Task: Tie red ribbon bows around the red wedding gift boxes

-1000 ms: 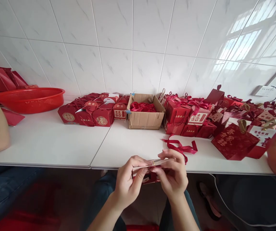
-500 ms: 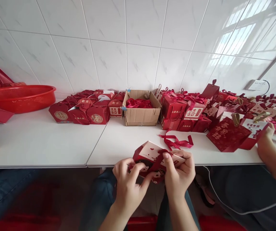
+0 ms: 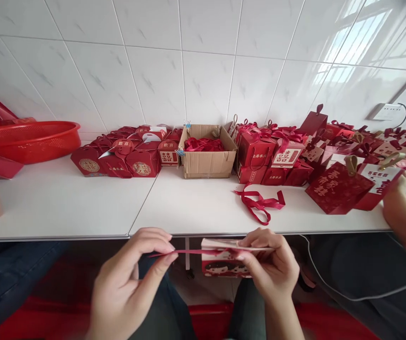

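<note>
My right hand [image 3: 272, 264] is closed on the top of a red and white gift box [image 3: 226, 269] with cartoon faces printed on its side, held below the table's front edge. From the box's top a red ribbon [image 3: 192, 251] runs taut to the left. Thumb and fingers of my left hand [image 3: 135, 274] pinch that ribbon near its end. On the table beyond, a loose tangle of red ribbon [image 3: 259, 203] lies in front of stacked gift boxes. Behind stands an open cardboard box [image 3: 208, 165] with more red ribbons [image 3: 203, 144] inside.
Red gift boxes [image 3: 142, 163] stand left of the cardboard box, others [image 3: 257, 153] right of it. A red plastic basket [image 3: 29, 144] sits far left. At right, another person's hands [image 3: 401, 198] hold a gift box [image 3: 376, 186]. A white cable [image 3: 330, 288] hangs below the white table [image 3: 178, 208].
My left hand has moved left from the gift box, drawing the ribbon out straight. The box has turned and dropped slightly in my right hand. The view has shifted a little.
</note>
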### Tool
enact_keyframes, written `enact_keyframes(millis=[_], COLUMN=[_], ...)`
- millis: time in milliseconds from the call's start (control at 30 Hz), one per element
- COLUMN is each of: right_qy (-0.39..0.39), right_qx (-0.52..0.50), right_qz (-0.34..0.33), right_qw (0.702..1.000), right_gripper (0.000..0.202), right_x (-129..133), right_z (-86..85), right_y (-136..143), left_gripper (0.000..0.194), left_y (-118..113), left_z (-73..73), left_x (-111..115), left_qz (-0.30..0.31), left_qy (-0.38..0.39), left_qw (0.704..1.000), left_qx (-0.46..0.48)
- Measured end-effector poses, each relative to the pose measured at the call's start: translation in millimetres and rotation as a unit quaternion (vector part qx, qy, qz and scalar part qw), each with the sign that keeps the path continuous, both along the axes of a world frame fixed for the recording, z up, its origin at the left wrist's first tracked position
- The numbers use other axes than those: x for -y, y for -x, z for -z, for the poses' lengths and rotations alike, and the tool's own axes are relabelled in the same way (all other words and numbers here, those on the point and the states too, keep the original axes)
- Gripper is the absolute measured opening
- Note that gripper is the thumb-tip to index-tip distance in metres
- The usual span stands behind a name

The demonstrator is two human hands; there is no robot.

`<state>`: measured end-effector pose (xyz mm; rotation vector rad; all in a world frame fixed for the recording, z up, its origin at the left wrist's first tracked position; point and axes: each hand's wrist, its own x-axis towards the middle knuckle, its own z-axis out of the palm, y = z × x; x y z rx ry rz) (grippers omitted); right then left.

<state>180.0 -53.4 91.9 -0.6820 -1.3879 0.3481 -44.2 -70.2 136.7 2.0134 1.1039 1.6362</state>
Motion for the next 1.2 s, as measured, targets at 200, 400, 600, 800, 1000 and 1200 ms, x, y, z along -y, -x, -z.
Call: enact_keyframes(millis=[200, 400, 600, 800, 1000, 1200], right_qy=[-0.033, -0.046, -0.048, -0.033, -0.020, -0.012], right_qx=[0.053, 0.062, 0.074, 0.099, 0.086, 0.077], right_qz=[-0.113, -0.111, -0.105, -0.115, -0.136, -0.151], right_qw=[0.992, 0.991, 0.991, 0.988, 0.987, 0.985], right_gripper=[0.024, 0.013, 0.013, 0.011, 0.013, 0.018], right_x=[13, 13, 10, 10, 9, 9], right_z=[-0.5, -1.1, 0.1, -1.5, 0.1, 4.4], right_y=[17, 20, 14, 15, 15, 14], left_gripper=[0.036, 0.028, 0.032, 0.021, 0.016, 0.016], left_y=[-14, -16, -17, -29, -32, -32], left_z=[-32.9, -32.3, -14.7, -1.0, -0.6, -0.8], left_x=[3, 7, 1, 3, 6, 5], left_qz=[-0.039, 0.006, 0.120, 0.154, 0.189, 0.194], left_qy=[-0.144, -0.077, 0.083, 0.184, 0.254, 0.256], left_qw=[0.985, 0.997, 0.985, 0.970, 0.948, 0.945], left_qx=[0.090, 0.023, -0.088, -0.043, 0.035, 0.065])
